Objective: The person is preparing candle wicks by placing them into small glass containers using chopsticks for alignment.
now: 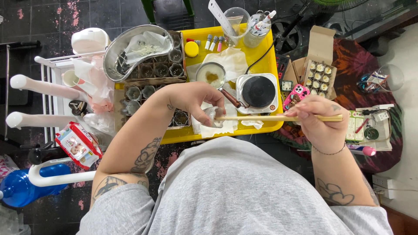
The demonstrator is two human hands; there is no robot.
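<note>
Head view, right hand [320, 122] fingers gripping one wooden stick [278, 118], left hand [193, 100] fingers pinching one white tissue [213, 116] at its tip

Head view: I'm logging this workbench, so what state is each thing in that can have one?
Left hand: pinching a white tissue around the tip of a wooden stick.
Right hand: gripping the stick's other end, stick level.
Small pan: uncovered, amber contents inside.
Hot plate: top bare, cord attached.
Egg carton: lid open, cells filled.
Metal kidney dish: holds crumpled paper.
</note>
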